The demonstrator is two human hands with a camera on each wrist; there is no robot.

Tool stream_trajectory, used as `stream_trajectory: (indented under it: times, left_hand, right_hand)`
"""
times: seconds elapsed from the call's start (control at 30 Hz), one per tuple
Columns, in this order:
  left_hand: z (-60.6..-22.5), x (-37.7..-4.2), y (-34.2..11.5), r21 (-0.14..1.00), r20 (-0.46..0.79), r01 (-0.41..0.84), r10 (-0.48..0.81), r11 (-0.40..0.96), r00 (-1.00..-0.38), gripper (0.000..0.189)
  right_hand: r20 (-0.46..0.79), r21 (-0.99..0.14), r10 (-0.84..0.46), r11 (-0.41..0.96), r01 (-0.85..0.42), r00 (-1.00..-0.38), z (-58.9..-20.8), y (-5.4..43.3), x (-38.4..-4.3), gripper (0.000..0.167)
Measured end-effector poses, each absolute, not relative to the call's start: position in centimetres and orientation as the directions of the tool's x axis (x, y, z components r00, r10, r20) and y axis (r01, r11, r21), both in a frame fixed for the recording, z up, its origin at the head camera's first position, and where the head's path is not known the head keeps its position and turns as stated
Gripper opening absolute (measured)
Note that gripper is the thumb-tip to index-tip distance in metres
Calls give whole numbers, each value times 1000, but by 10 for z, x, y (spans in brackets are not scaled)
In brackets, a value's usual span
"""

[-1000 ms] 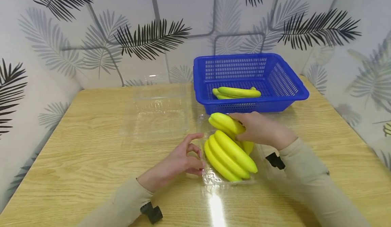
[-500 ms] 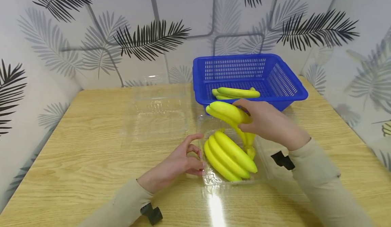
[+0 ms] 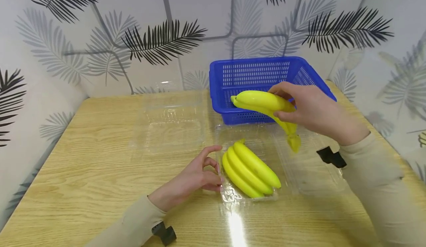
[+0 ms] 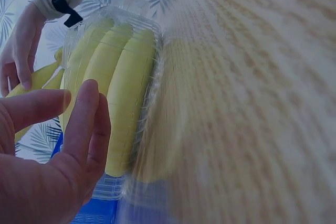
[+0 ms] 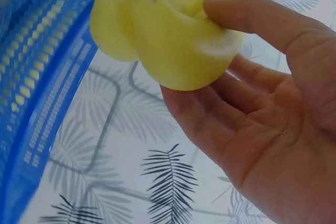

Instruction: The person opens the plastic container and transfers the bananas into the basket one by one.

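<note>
My right hand (image 3: 316, 110) grips a bunch of yellow bananas (image 3: 259, 100) between thumb and fingers, held up in front of the blue basket with its stem end hanging down to the right. In the right wrist view, the thumb presses on the bananas (image 5: 178, 51) from above and the fingers lie beneath. Another bunch of bananas (image 3: 249, 169) lies in a clear plastic box (image 3: 263, 136). Beside that box my left hand (image 3: 194, 175) rests with relaxed fingers, fingertips right at its left wall. The left wrist view shows these fingers (image 4: 84, 119) before the box's side.
At the back right stands the blue basket (image 3: 229, 118), partly covered by the lifted bunch. A hinged clear lid (image 3: 319, 175) lies open right of the box. Another clear box (image 3: 174, 134) stands open on the left of the wooden table (image 3: 100, 173), near the patterned wall.
My right hand has lifted the bunch out of the clear box, raising it back and to the right toward the basket. My left hand has stayed by the box.
</note>
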State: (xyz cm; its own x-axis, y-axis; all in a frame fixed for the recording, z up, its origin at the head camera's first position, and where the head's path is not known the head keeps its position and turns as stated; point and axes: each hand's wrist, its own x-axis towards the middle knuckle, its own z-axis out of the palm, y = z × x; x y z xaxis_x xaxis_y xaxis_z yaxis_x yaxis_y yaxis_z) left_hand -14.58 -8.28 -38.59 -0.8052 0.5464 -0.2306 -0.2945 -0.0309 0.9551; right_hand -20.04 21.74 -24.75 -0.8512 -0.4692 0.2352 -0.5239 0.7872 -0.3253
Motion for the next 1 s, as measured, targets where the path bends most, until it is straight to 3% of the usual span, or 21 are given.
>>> stream_trajectory:
  times: [0.47,0.63,1.0]
  left_hand:
    - [-383,-146,-84,955,-238,-295,547,-16,-802,84]
    - [-383,-145,-85,956,-242,-295,546,-9,-802,84]
    - [-382,-145,-85,956,-249,-294,542,4,-803,84]
  right_hand:
    - [44,-166,-512,843,-511,-858,-216,238,-303,43]
    - [-19,-122,-496,863,-490,-868,-235,240,-337,43]
    - [-104,-245,-467,868,-433,-878,-292,242,-374,36]
